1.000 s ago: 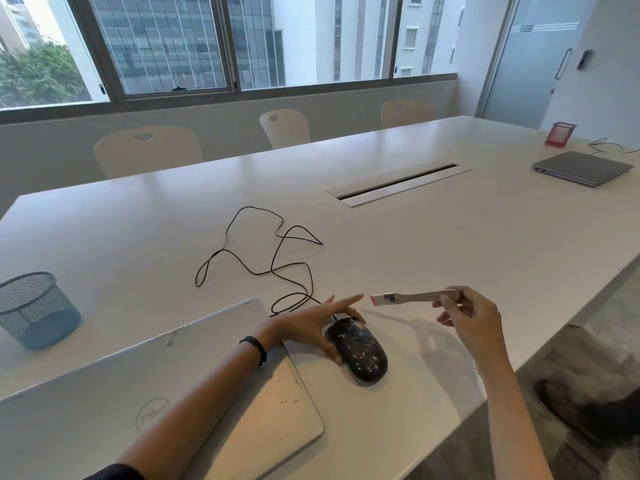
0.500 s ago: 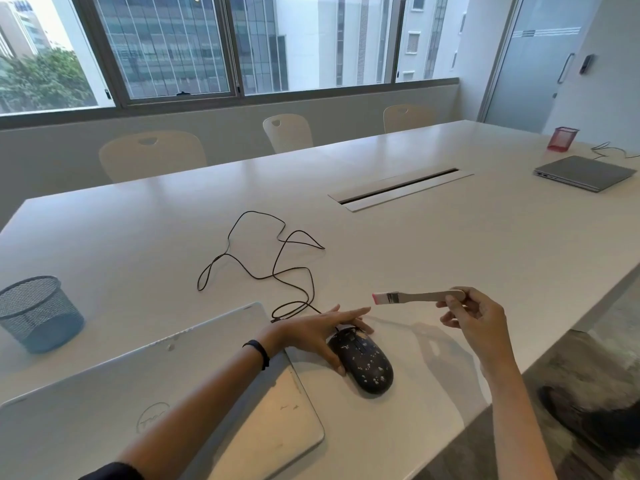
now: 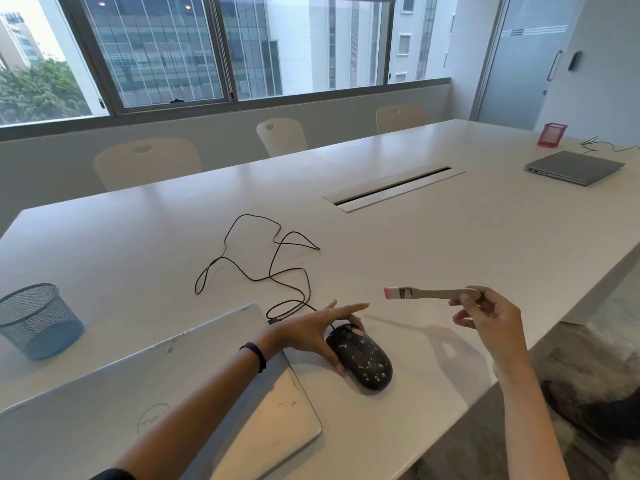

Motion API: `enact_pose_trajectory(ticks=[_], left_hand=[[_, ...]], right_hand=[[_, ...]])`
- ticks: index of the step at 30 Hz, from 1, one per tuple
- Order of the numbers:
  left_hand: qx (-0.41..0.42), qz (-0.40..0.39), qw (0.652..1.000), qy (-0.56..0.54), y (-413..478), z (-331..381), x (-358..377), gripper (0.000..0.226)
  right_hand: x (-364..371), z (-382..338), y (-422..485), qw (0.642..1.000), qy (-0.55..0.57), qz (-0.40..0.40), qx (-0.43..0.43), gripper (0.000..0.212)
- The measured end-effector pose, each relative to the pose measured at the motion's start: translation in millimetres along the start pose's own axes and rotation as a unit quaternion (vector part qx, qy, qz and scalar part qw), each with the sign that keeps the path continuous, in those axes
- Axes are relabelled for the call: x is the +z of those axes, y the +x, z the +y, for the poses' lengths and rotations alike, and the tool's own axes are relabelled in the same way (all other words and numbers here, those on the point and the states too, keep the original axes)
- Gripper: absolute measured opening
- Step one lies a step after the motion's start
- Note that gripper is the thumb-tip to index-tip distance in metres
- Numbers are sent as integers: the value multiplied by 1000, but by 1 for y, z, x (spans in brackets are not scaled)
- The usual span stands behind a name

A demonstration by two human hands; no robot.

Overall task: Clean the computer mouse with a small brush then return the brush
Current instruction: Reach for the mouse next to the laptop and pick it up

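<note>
Left hand [image 3: 311,327] on mouse [image 3: 360,358], brush [image 3: 429,292] right

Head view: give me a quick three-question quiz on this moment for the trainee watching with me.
1. True or false: the brush bristles are touching the mouse.
2. Which of the hands steadies the mouse? A) left hand B) right hand C) neither
3. Fill in: the mouse's cable lies loose on the ____.

Key
1. False. The brush is held in the air to the right of the mouse, pink bristles pointing left.
2. A. The left hand's fingers rest on the mouse's front and near side; the right hand holds the brush handle.
3. Table. The plug end lies by the silver laptop.
</note>
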State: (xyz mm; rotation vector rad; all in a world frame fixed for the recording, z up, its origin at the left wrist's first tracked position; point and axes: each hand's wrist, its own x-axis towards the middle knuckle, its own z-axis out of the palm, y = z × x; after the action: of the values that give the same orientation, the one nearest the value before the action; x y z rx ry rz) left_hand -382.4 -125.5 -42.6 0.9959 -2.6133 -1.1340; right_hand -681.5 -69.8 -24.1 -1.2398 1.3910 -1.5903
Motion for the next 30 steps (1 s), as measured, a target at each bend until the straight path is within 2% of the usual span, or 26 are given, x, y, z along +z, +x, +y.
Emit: enact_pose_trajectory(ticks=[5,12,22,24,28,30], left_hand=[[10,18,1000,-6,-3,11,0,103],[7,28,1000,3,-9,25,5,104],[13,55,998,19,-22,54,19,109],[16,61,998,15,-26,62,22,105],[33,68,997,5,-33,83,28,71],[29,74,997,10,-36,92,32,81]], right_hand=[[-1,-9,-4,1000,15,-22,-2,13],[-2,-28,-14,994,0,-100,-35,12],[-10,-55,-31,986,14,-143,-86,17],[-13,-60,-35,983,8,-151,-101,16],[-21,-66,-43,980,18,-148,-128,19],[-26,-68,-46,979,23,-155,-133,21]])
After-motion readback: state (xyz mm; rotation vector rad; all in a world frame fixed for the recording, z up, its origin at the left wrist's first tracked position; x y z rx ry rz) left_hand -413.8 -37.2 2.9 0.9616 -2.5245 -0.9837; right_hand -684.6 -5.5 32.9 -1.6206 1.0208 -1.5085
